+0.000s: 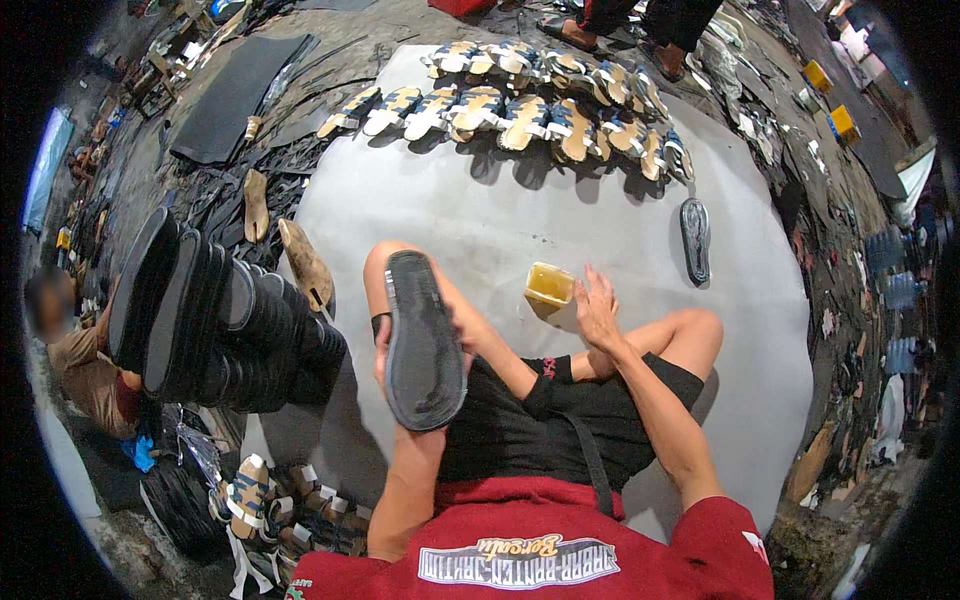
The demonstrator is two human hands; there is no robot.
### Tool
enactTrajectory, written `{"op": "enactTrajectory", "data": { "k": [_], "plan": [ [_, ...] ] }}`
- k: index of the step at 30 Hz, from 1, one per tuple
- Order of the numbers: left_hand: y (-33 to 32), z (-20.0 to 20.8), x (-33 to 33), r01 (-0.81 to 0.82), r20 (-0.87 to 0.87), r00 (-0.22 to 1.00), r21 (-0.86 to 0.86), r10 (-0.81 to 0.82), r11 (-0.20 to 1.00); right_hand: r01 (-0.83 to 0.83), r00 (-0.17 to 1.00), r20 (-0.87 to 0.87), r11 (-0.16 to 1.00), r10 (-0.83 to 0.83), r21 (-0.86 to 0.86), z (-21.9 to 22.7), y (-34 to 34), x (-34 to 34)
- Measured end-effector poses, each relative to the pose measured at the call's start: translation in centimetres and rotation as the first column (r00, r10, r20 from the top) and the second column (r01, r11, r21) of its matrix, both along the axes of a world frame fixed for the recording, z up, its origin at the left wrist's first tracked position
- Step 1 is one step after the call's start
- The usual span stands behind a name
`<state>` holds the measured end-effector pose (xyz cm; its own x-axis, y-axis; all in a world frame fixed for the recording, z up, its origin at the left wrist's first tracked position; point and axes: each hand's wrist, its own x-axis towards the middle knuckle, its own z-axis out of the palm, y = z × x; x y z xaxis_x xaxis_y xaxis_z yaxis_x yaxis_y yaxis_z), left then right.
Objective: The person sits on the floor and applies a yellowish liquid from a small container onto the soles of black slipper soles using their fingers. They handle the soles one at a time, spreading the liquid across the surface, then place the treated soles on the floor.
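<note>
A black shoe sole [425, 340] is in my left hand [460, 345], its thumb and fingers wrapped round both edges above my bent left leg. The sole's upward face looks dark and slightly shiny, with a paler rim. My right hand [597, 308] is beside a small tub [549, 287] of amber-yellow liquid, at its right edge. The fingers of that hand are stretched out and apart, and I see nothing in them. Another black sole [694, 241] lies on the pale sheet [610, 215], to the right of the tub.
Rows of strapped sandals on lasts [525, 122] stand along the sheet's far side. Stacked black soles [230, 320] rise at my left, near two bare lasts [306, 262]. More sandals [250, 495] sit at lower left. Another person's feet [570, 32] are beyond the rows; someone sits far left.
</note>
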<state>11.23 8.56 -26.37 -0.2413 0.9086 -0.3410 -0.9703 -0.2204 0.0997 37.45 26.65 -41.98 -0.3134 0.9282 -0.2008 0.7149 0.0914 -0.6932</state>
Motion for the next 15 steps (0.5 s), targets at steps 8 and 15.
{"op": "enactTrajectory", "data": {
  "k": [8, 15],
  "plan": [
    [2.3, 1.0, 2.7, 0.168, 0.045, 0.984, 0.087, -0.172, 0.982, -0.411, 0.398, -0.874, 0.797, -0.279, -0.442, 16.0, -2.5, -3.7],
    [1.5, 4.4, 3.6, 0.216, 0.266, 0.922, 0.251, -0.282, 0.944, -0.496, 0.86, 0.17, 0.707, 0.482, 0.504, 21.1, -4.9, -6.1]
  ]
}}
